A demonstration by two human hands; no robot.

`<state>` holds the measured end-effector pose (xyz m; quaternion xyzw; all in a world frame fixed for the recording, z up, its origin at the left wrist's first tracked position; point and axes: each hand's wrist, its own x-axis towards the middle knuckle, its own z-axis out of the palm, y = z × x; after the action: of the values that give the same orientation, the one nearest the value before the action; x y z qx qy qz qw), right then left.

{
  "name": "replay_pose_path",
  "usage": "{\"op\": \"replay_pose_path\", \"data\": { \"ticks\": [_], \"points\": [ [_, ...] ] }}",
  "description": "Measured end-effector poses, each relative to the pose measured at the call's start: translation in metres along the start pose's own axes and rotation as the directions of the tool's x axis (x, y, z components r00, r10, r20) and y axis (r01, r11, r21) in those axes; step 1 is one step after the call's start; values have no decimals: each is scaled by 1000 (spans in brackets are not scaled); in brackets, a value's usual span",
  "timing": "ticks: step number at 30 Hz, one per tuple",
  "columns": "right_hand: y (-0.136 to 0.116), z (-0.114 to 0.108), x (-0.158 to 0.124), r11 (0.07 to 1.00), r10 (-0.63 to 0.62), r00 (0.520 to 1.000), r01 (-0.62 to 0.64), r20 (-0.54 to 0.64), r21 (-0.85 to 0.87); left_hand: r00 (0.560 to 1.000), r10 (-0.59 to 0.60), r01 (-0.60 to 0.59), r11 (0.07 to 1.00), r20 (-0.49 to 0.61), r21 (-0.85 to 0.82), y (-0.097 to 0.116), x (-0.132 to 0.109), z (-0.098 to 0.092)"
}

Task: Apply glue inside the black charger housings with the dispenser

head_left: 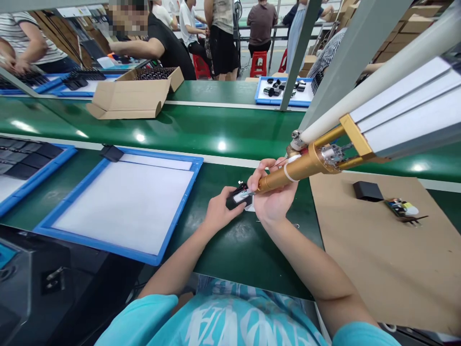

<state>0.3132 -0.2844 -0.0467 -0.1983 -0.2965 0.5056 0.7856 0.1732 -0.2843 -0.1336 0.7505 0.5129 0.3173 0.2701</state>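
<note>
My left hand [222, 211] grips a small black plastic case [234, 201] near the middle of the green bench. Inside the case lies something pale, and small wires or pins show at its far end. My right hand [275, 194] is wrapped round the gold-coloured barrel of a dispensing gun [306, 168]. Its thin nozzle [248, 193] slants down into the case. What comes out of the tip is too small to make out. A scrap of white material [250, 207] shows beside the case, under my hands.
To the left is a blue-rimmed tray [158, 245] with a black case [112, 153] on its corner; another tray [68, 150] holds several cases. Cardboard [360, 259] at right bears a black case [368, 191] and a circuit board [403, 207]. A metal post [300, 53] stands ahead.
</note>
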Motion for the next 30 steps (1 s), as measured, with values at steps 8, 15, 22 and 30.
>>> {"op": "replay_pose_path", "data": {
  "ticks": [8,15,22,30],
  "points": [
    [-1,-6,11,999,-43,998,42,-50,-23,953,-81,113,989,293,-92,-34,14,-31],
    [-1,-10,15,999,-37,997,38,-67,22,969,-129,210,880,210,-425,-30,28,-6],
    [-3,-10,15,1000,10,998,-9,-68,17,991,128,-127,992,34,-18,-23,13,-5],
    [-4,-11,17,999,27,996,-24,-82,39,985,141,-157,970,94,188,-18,11,0]
  ]
}}
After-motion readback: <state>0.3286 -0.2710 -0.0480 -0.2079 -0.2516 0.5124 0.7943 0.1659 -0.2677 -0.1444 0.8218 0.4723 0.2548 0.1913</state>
